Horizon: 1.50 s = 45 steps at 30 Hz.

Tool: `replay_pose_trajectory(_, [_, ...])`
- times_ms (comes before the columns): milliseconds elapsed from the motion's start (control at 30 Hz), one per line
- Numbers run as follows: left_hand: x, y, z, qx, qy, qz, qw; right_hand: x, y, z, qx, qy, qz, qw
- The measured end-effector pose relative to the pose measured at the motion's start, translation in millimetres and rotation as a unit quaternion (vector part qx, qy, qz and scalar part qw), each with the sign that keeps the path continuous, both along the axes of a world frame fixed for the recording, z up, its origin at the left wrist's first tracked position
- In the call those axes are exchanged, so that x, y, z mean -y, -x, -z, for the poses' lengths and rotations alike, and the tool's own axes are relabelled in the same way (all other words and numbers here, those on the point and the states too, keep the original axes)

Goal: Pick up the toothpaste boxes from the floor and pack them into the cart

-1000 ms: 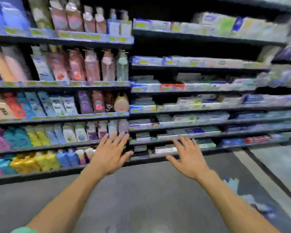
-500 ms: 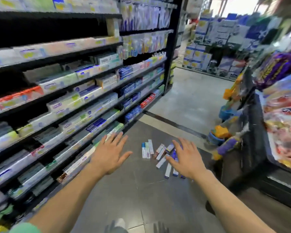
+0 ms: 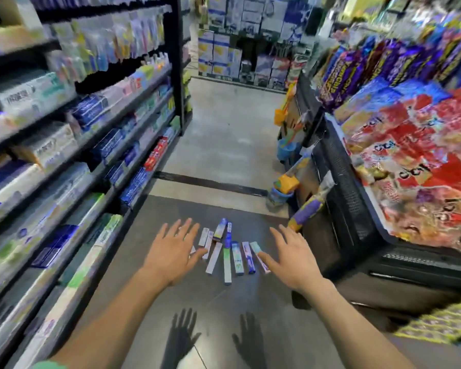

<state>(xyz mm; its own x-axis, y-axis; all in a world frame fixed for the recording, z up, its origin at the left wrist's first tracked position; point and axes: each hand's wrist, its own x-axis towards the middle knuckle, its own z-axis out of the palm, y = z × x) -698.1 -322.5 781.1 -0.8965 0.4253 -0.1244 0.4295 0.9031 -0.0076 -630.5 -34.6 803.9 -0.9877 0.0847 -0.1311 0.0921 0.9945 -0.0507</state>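
Observation:
Several toothpaste boxes lie scattered on the grey floor of a shop aisle, mostly lengthwise, white, blue and green. My left hand is stretched out flat with spread fingers in the air, just left of the boxes and covering one end of the pile. My right hand is held out the same way to their right, its thumb over the rightmost box. Neither hand holds anything. No cart is in view.
Shelves of boxed toothpaste line the left side. A black display bin heaped with snack packets stands on the right, with toy buckets at its foot. The aisle floor runs ahead to stacked cartons.
My view has swung right, from the shelves to along the aisle, bringing the boxes on the floor between my hands. Both hands have kept their outstretched pose.

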Motion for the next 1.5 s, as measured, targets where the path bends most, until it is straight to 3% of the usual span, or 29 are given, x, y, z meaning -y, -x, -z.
replay_pose_trajectory(200, [-32, 57, 17, 0.028, -0.011, 0.057, 0.998, -19, 24, 19, 0.01, 0.02, 0.091, 0.996])
replay_pose_trajectory(433, [-89, 112, 33, 0.052, -0.009, 0.1, 0.994, -59, 67, 41, 0.024, 0.04, 0.131, 0.99])
replay_pose_trajectory(800, [-215, 225, 76, 0.066, 0.015, 0.062, 0.996, -186, 190, 107, 0.098, 0.103, 0.104, 0.984])
replay_pose_trajectory(933, [-267, 263, 124, 0.077, 0.002, 0.022, 0.997, -228, 241, 155, 0.09, 0.111, 0.088, 0.986])
replay_pose_trajectory(1133, [-321, 300, 275, 0.132, -0.009, -0.001, 0.991, -260, 280, 294, 0.101, 0.134, 0.106, 0.98])
replay_pose_trajectory(1367, [-344, 332, 548, 0.128, -0.024, 0.041, 0.991, -284, 305, 548, 0.141, 0.119, 0.134, 0.974])
replay_pose_trajectory(1500, [-349, 357, 690, 0.119, 0.009, 0.12, 0.986, -295, 325, 679, 0.151, 0.098, 0.116, 0.977])
